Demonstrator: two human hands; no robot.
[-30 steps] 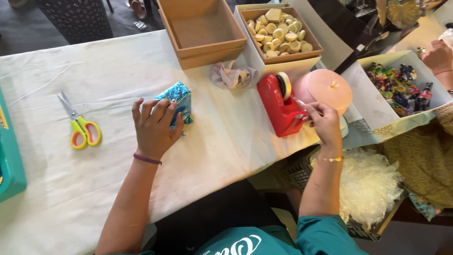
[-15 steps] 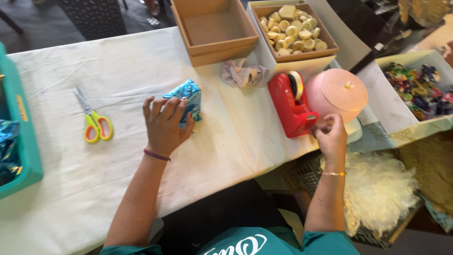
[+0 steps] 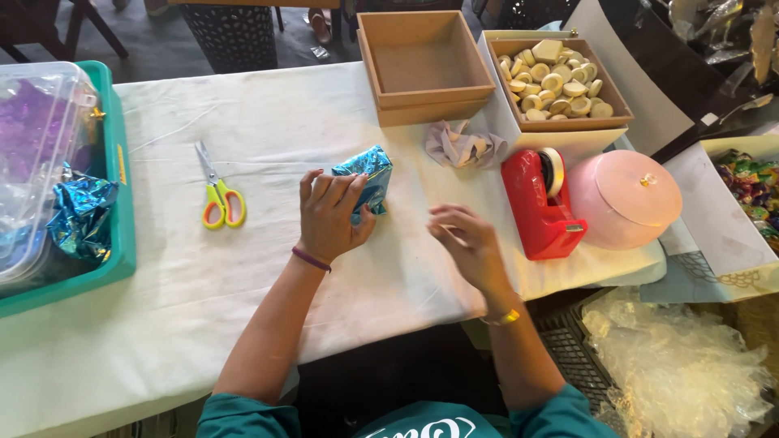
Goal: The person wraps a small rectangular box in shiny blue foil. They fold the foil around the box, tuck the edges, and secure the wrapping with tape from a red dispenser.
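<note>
My left hand (image 3: pixel 331 212) presses down on a small parcel wrapped in shiny blue foil (image 3: pixel 367 174) on the white tablecloth (image 3: pixel 268 268). My right hand (image 3: pixel 465 245) hovers to the right of the parcel, fingers pinched together; whether a strip of clear tape is between them cannot be made out. A red tape dispenser (image 3: pixel 539 201) stands just right of that hand.
Yellow-handled scissors (image 3: pixel 217 195) lie left of the parcel. A teal tray (image 3: pixel 118 207) with foil and a clear tub sits at far left. An empty wooden box (image 3: pixel 422 65), a box of pale round pieces (image 3: pixel 560 81), crumpled lilac paper (image 3: pixel 461 146) and a pink lidded box (image 3: pixel 625 199) line the back and right.
My right hand has left the tape dispenser and moved left toward the foil parcel. My left hand has stayed on the parcel.
</note>
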